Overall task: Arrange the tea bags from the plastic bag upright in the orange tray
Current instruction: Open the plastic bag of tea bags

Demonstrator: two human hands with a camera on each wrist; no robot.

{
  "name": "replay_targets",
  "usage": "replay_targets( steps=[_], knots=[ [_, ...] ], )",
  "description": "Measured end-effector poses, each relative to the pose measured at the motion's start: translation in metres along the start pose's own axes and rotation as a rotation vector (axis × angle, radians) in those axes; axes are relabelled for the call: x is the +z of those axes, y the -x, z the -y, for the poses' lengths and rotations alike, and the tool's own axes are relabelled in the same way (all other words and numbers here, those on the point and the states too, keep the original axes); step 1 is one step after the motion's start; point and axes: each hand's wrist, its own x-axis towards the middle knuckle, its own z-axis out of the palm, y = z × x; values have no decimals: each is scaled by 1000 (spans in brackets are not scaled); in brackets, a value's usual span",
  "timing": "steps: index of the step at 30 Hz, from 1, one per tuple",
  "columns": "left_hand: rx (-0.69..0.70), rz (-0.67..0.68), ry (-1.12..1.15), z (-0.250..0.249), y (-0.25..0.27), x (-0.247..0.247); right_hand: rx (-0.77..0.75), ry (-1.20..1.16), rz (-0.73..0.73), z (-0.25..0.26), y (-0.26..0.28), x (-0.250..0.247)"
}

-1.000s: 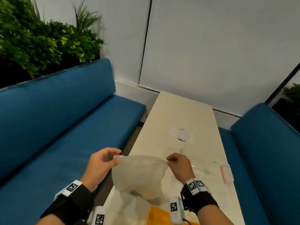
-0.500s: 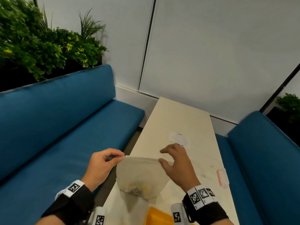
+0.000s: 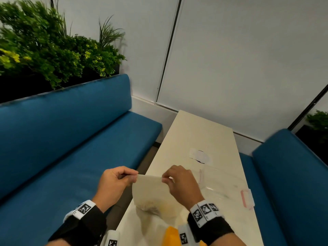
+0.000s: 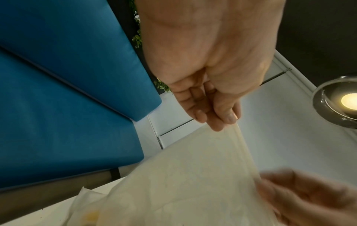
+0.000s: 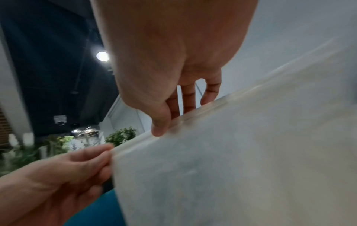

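A frosted plastic bag (image 3: 150, 192) hangs above the near end of the table, with yellowish tea bags (image 3: 159, 207) showing faintly through its sagging bottom. My left hand (image 3: 132, 176) pinches the bag's top left corner (image 4: 234, 126). My right hand (image 3: 165, 179) pinches the top edge a little to the right, thumb in front and fingers behind (image 5: 160, 130). The bag's zip strip (image 5: 193, 120) runs between the two hands. Only a corner of the orange tray (image 3: 170, 237) peeks out at the bottom edge, below the bag.
The narrow cream table (image 3: 204, 139) runs away from me between two blue benches (image 3: 71, 148) (image 3: 292, 174). Clear empty plastic bags (image 3: 221, 185) with pink labels lie on it to the right, and a white sticker (image 3: 200, 156) further back. Plants (image 3: 44, 50) stand behind the left bench.
My right hand let go of the bag's right corner, opened, and now pinches the top edge closer to my left hand. The bag hangs narrower and deeper. My head tilted upward.
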Motion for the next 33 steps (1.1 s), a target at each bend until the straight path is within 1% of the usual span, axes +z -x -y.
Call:
replay_targets(
  steps=[4,7,10,12,14,17,19,21,23,24,25,27,29,31,32,33],
  knots=[
    [-8,7,4,0,1,-2,189,-28,-60,-62,41,-18],
    [-19,5,1,-3,3,-2,304,-80,-85,-89,67,-28],
    [-24,39,6,-6,5,1,395,-219,-63,-87,77,-34],
    [-12,58,-2,-13,7,4,469,-361,-52,-77,74,-36],
    [0,72,-56,-19,6,8,559,-474,-27,-64,65,-34],
    [-11,96,-255,-26,2,16,663,-523,36,-49,53,-27],
    [-30,134,-440,-31,0,19,728,-601,16,-46,47,-22],
    [-114,180,-557,-34,-4,22,793,-695,-25,-47,42,-16],
    [-205,183,-651,-34,-14,25,800,-706,-88,-44,33,-14],
    [-221,162,-682,-34,-23,27,778,-694,-127,-43,27,-14],
    [-218,141,-695,-38,-33,30,754,-682,-174,-41,20,-15],
    [-197,108,-633,-50,-55,36,700,-654,-273,-38,5,-23],
    [-121,62,-576,-65,-72,44,634,-619,-378,-38,-9,-35],
    [18,-10,-542,-75,-76,49,570,-574,-462,-38,-14,-43],
    [76,-37,-527,-75,-72,49,549,-557,-477,-37,-11,-45],
    [103,-44,-517,-70,-63,48,531,-534,-468,-37,-3,-43]
  ],
)
